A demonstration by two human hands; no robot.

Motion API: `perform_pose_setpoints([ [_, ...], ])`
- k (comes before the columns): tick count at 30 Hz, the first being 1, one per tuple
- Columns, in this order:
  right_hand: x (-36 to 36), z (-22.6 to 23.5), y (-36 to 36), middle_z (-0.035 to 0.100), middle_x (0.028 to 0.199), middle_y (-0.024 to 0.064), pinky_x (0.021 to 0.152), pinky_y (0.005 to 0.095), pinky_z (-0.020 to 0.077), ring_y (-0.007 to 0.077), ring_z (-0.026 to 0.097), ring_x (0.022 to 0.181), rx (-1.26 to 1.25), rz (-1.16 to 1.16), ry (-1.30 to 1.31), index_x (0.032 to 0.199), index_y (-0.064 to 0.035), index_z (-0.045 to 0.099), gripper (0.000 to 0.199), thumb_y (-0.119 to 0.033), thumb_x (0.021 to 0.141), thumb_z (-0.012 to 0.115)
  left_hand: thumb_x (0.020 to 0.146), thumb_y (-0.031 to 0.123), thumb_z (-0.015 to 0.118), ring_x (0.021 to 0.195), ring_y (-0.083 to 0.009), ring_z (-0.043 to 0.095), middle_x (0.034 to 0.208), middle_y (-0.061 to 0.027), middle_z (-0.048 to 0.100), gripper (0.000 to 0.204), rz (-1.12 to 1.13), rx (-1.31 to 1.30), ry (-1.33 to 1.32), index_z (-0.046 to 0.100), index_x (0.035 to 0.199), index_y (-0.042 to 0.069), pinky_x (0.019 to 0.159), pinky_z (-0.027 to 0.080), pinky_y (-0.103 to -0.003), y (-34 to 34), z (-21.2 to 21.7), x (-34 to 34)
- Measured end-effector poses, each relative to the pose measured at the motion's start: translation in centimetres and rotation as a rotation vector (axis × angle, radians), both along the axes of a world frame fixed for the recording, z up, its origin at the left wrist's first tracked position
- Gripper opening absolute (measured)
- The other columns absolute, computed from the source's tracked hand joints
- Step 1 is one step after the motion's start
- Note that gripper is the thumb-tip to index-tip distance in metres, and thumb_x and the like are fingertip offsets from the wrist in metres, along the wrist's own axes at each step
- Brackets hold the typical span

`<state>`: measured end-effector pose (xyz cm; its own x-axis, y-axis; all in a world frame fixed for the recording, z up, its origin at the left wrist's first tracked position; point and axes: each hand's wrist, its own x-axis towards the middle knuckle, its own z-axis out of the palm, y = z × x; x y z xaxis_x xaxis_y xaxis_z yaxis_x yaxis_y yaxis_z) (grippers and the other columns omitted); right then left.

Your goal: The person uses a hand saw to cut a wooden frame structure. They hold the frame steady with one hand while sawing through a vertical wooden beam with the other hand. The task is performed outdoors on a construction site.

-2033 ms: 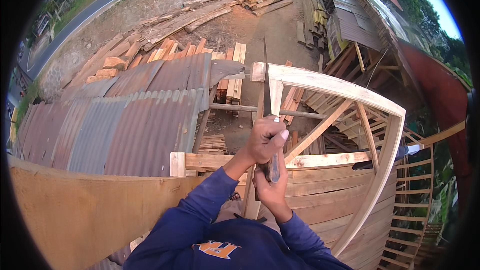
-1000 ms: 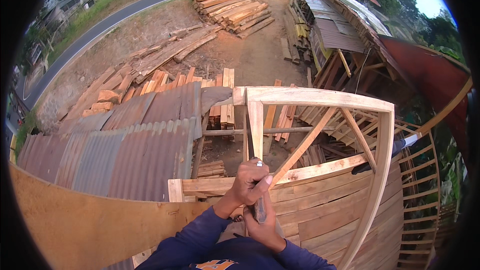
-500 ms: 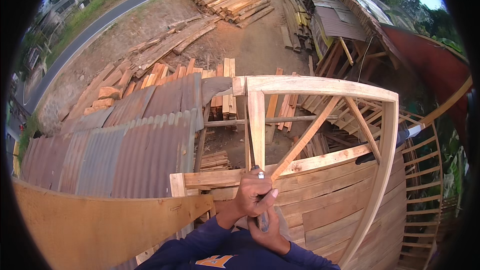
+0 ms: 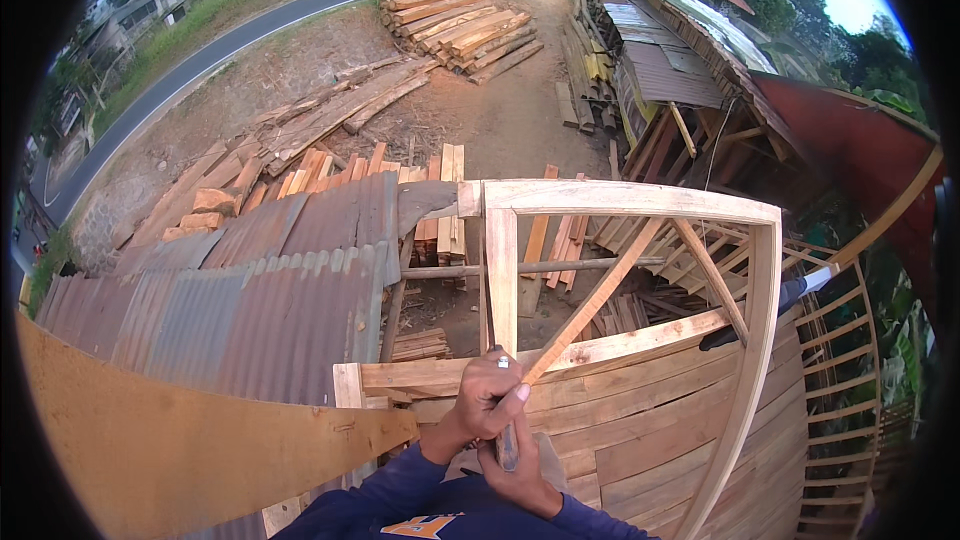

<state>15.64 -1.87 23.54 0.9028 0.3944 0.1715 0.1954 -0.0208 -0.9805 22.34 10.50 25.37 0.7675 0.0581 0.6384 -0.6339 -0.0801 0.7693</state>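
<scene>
Both my hands are at the low centre, gripping what looks like a handsaw. Its thin dark blade (image 4: pixel 488 310) is seen nearly edge-on and runs away from me beside the upright of a pale wooden frame (image 4: pixel 640 198), up to the frame's far left corner. My left hand (image 4: pixel 488 398), with a ring on it, is closed in front. Behind and below it my right hand (image 4: pixel 520 475) is closed round the worn handle (image 4: pixel 508 448). A slanting wooden brace (image 4: pixel 590 315) ends just right of my left hand. The blade's teeth cannot be made out.
Rusty corrugated sheets (image 4: pixel 250 315) lie to the left, above a thick near beam (image 4: pixel 200 450). A plank surface (image 4: pixel 650 430) spreads at the right, beside a slatted ladder-like structure (image 4: pixel 838 380). A dark sleeve-like shape (image 4: pixel 790 290) is by the frame's right side. Timber stacks (image 4: pixel 460 25) lie beyond.
The view has tilted up a little, so the scene sits lower. My hands have shifted slightly left, with their grip on the handsaw kept. The frame looks unmoved.
</scene>
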Motion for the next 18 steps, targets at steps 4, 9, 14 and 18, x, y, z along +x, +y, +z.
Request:
perform_pose_setpoints([
  [4, 5.3, -0.3, 1.9, 0.06, 0.111, 0.0135, 0.083, 0.0263, 0.0487, 0.0154, 0.061, 0.099, 0.042, -0.05, 0.038, 0.148, 0.007, 0.024, 0.073, 0.007, 0.082, 0.054, 0.088, 0.017, 0.057, 0.045, -0.0197, 0.046, 0.05, -0.007, 0.046, 0.037, 0.005, -0.034, 0.03, 0.049, 0.054, 0.003, 0.052, 0.037, -0.033, 1.7, -0.1, 6.5],
  [9, 14.9, 4.4, 8.1, 0.057, 0.074, 0.0023, 0.045, 0.0247, 0.0399, 0.0073, 0.048, 0.051, 0.198, -0.025, 0.104, 0.149, -0.0005, 0.026, 0.071, 0.003, 0.084, 0.054, 0.096, 0.025, 0.055, 0.045, -0.0103, 0.052, 0.049, -0.0032, 0.051, 0.049, -0.066, -0.264, 0.201, 0.049, 0.051, 0.005, 0.047, 0.041, -0.027, 6.6, 3.4, 15.8],
  [14, 6.4, -0.2, 3.6, 0.057, 0.081, 0.0056, 0.049, 0.0253, 0.0421, 0.0101, 0.051, 0.058, -0.011, 0.015, 0.112, 0.146, 0.0012, 0.029, 0.066, -0.001, 0.085, 0.054, 0.09, 0.017, 0.057, 0.046, -0.0195, 0.041, 0.051, -0.0058, 0.041, 0.041, 0.074, -0.088, 0.094, 0.042, 0.054, 0.005, 0.052, 0.035, -0.033, 3.1, 0.7, 5.8],
  [18, 1.7, -3.7, -1.2, 0.054, 0.084, 0.0077, 0.054, 0.0273, 0.045, 0.0143, 0.053, 0.063, -0.005, -0.071, 0.104, 0.14, 0.0033, 0.035, 0.06, -0.007, 0.085, 0.055, 0.087, 0.012, 0.056, 0.048, -0.027, 0.033, 0.052, -0.0086, 0.031, 0.038, -0.01, 0.056, -0.044, 0.035, 0.056, 0.005, 0.057, 0.032, -0.039, -0.3, -0.2, 1.2],
])
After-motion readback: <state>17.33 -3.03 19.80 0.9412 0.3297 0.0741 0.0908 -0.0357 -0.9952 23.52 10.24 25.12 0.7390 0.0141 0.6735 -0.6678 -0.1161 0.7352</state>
